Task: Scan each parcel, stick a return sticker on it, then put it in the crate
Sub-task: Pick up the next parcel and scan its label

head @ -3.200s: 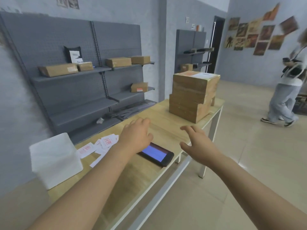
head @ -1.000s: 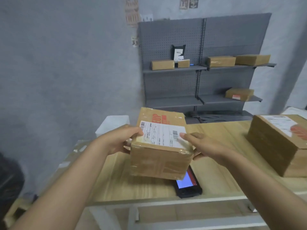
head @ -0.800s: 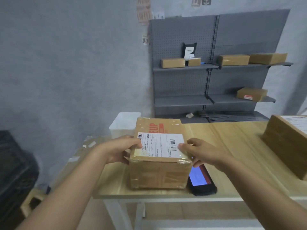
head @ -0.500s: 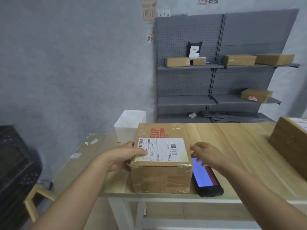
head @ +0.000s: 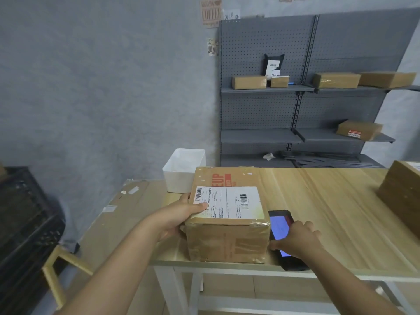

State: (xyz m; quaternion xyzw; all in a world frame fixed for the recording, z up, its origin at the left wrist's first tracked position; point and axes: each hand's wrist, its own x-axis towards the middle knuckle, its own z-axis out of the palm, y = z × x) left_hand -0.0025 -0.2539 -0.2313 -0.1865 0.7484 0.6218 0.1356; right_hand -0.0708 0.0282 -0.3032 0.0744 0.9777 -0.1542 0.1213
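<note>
Cardboard box (head: 227, 226) by the left hand (head: 181, 214), glossy tape on it, matt paper label (head: 227, 202). Table (head: 329, 212) is smooth wood w/ grain, bin (head: 184, 171) white plastic.

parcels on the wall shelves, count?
5: four on the top shelf, one on the right middle shelf. More may sit beyond the frame's right edge.

A grey pegboard rack (head: 306, 105) fills the upper right of the frame, with brown boxes (head: 249, 82) on its shelves and a black pouch (head: 273, 65) (white label on its front) leaning against the back panel. A poster (head: 210, 11) hangs on the grey wall (head: 102, 87) at top centre. Flat cardboard (head: 118, 214) lies at centre left. A wooden frame (head: 56, 269) stands at lower left.
</note>
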